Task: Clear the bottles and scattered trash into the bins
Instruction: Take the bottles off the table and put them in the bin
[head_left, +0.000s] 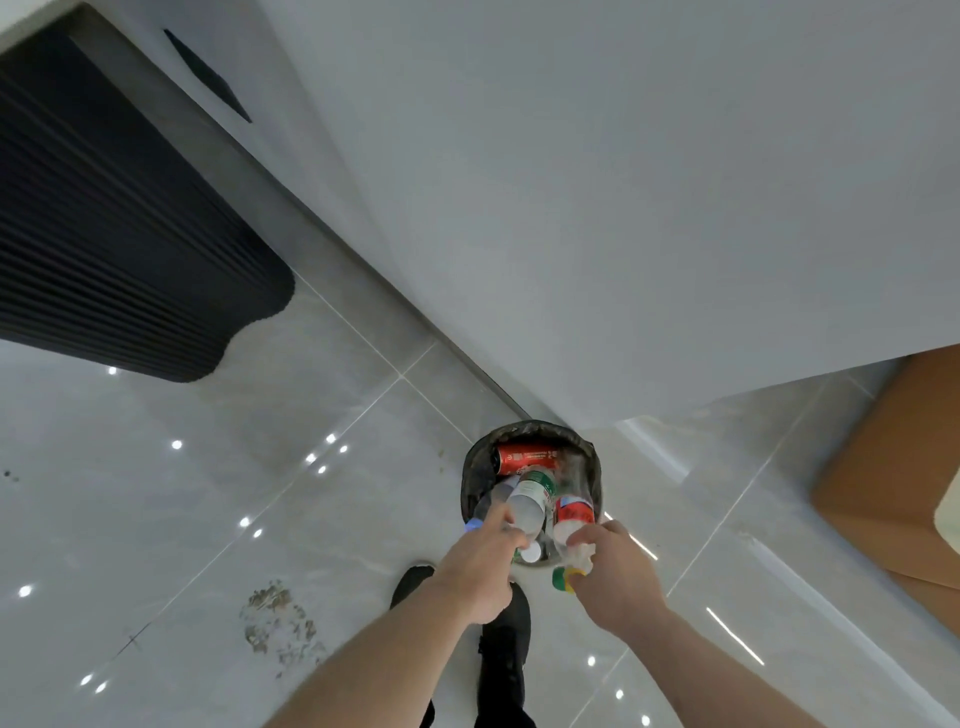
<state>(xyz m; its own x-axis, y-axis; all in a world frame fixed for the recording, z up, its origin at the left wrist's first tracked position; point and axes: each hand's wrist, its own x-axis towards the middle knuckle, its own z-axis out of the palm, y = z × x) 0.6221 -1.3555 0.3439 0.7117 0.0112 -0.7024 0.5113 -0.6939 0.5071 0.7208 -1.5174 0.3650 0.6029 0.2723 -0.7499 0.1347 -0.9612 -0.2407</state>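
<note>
Looks like you're indoors somewhere pretty modern, maybe an office or a flat, hard to say which. You've got glossy pale marble-look floor tiles (218, 509) bouncing back ceiling spotlights, plain white walls (597, 182), a dark ribbed panel (104, 234) on one side, a cardboard box (883, 467) in the corner, and a small lined bin (475, 467) stuffed with drink bottles.

One head-worn wide-angle camera looks steeply down past both forearms at the bin (475, 467) on the floor (208, 493), close.
</note>
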